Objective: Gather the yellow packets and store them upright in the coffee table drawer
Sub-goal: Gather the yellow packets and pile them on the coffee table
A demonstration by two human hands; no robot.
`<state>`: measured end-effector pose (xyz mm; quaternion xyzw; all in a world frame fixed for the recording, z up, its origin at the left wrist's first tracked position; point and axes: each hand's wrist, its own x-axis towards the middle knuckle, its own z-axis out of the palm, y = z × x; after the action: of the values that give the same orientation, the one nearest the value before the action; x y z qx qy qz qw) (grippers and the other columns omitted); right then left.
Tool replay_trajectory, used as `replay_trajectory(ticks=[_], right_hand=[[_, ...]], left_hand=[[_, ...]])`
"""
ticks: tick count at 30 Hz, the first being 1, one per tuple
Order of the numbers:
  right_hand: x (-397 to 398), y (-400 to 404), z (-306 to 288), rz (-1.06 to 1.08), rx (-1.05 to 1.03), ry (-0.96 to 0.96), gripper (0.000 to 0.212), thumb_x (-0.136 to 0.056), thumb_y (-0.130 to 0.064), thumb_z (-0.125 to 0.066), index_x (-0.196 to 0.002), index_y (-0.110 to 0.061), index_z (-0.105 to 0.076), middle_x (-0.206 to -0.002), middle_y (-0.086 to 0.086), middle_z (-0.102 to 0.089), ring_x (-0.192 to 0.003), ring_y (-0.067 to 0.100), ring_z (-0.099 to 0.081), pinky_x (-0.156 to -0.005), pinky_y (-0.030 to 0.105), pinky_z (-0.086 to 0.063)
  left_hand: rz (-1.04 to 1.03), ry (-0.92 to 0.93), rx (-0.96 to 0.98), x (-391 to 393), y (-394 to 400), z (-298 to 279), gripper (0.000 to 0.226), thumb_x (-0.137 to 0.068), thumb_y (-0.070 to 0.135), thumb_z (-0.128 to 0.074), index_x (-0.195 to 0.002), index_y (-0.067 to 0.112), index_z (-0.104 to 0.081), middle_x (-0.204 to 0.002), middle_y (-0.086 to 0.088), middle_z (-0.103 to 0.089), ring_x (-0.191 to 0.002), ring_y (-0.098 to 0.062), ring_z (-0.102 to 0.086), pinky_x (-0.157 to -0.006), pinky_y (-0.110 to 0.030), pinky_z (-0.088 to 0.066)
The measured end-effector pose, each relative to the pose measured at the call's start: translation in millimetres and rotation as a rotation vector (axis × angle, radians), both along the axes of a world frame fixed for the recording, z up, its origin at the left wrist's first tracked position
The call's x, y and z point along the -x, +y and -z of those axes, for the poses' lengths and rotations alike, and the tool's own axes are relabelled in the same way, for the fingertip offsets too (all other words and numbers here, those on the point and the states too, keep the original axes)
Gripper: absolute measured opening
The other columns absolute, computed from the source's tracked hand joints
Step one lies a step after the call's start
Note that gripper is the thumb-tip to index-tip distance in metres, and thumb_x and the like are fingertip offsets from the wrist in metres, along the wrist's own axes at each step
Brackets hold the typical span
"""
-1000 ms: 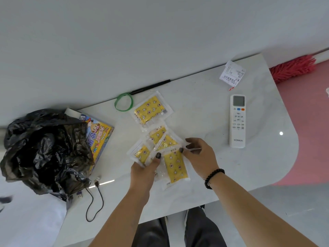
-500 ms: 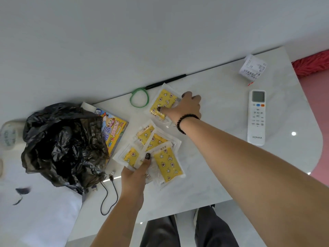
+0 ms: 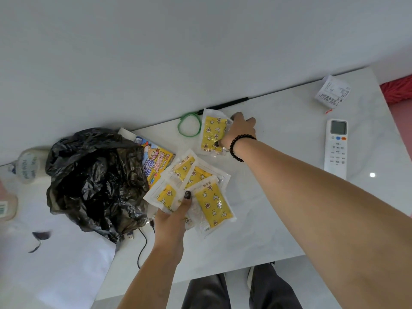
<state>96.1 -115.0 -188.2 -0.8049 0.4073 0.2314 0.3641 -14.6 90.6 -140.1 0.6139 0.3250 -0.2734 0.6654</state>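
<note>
Left hand (image 3: pixel 172 216) grips fan of four yellow packets (image 3: pixel 209 202), thumb pressed on top, low over counter (image 3: pixel 278 219). Right hand (image 3: pixel 239 130) reaches far forward, fingers curled on edge of fifth packet (image 3: pixel 211 132), which tilts up off counter. Green band (image 3: pixel 189 127) just left of that packet. Black bag (image 3: pixel 93 179) and colourful box (image 3: pixel 157 165) left of left hand. Remote (image 3: pixel 336 148) and receipt (image 3: pixel 333 91) right of right hand.

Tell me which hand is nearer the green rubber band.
Right. The right hand grips the lone packet beside the green rubber band; the left hand holds the packet fan nearer the person.
</note>
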Motion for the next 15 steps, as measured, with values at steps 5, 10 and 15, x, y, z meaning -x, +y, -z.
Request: replay_trajectory(ticks=[5, 10, 15], right_hand=[[17.0, 4.4, 3.5, -0.03, 0.011, -0.113, 0.036, -0.075, -0.028, -0.076, -0.102, -0.015, -0.057, -0.116, 0.007, -0.045, -0.096, 0.024, -0.054, -0.082, 0.036, -0.051], [71.3, 29.4, -9.9, 0.413, -0.284, -0.36, 0.006, -0.082, -0.013, -0.065, -0.086, -0.008, -0.065, -0.078, 0.004, -0.065, -0.072, 0.016, -0.059, -0.057, 0.02, -0.045], [123.7, 43.8, -28.2, 0.609, -0.53, -0.388, 0.011, -0.08, 0.0, -0.063, -0.087, -0.008, -0.067, -0.084, 0.012, -0.069, -0.078, 0.024, -0.06, -0.07, 0.037, -0.05]], left_hand=[[-0.012, 0.003, 0.009, -2.6, 4.2, -1.9, 0.033, -0.086, 0.008, -0.066, -0.111, 0.03, -0.065, -0.117, 0.0, -0.071, -0.113, -0.024, -0.064, -0.1, -0.056, -0.046], [-0.046, -0.001, 0.028, -7.8, 8.6, -8.4, 0.037, -0.086, 0.009, -0.065, -0.119, 0.026, -0.061, -0.119, -0.002, -0.07, -0.111, -0.023, -0.066, -0.093, -0.048, -0.052], [-0.048, 0.015, 0.029, -11.9, 10.7, -23.3, 0.028, -0.09, 0.01, -0.062, -0.113, 0.026, -0.063, -0.108, 0.004, -0.074, -0.1, -0.016, -0.07, -0.075, -0.035, -0.055]])
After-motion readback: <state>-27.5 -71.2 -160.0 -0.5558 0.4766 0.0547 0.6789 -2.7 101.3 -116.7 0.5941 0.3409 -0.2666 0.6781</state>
